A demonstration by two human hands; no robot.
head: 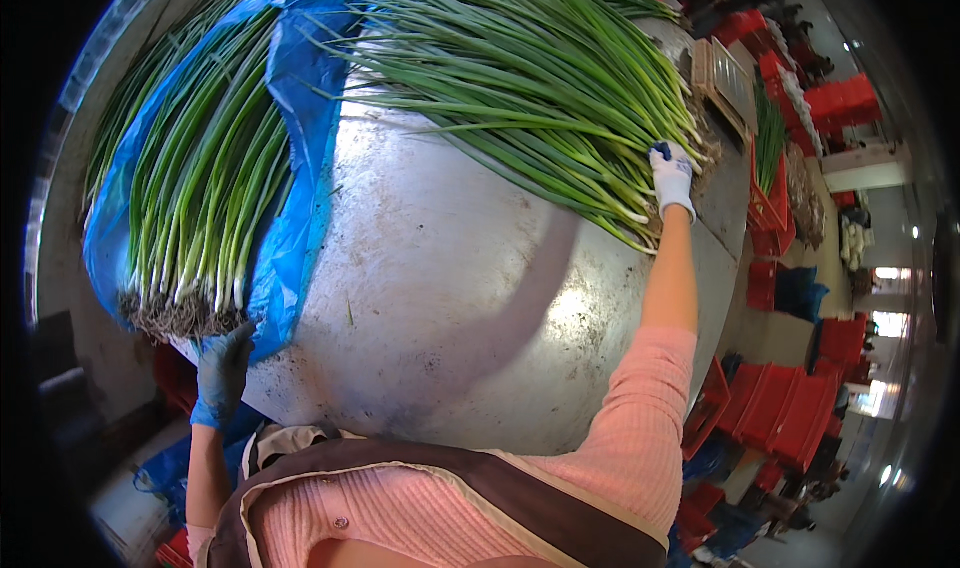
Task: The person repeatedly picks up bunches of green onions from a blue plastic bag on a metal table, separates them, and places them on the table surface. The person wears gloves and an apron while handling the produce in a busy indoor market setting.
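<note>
Green onions with dark, soil-covered roots [195,215] lie in a bundle on a blue plastic sheet or bag [296,125] at the left. My left hand [223,376], in a blue glove, is just below those roots, at the near edge of the plastic. Whether its fingers pinch the plastic or the roots is hidden. A larger heap of loose green onions [510,80] spreads across the far side, root ends to the right. My right hand [671,169], in a white glove with dark blue fingertips, is closed around stalks close to the roots of that heap.
A metal tabletop [420,268] with specks of soil lies before me. A wooden-framed scale or box [724,84] stands at the far right. Beyond the right edge are red crates [780,410], one holding green onions [766,136], and a dark blue bag [801,292].
</note>
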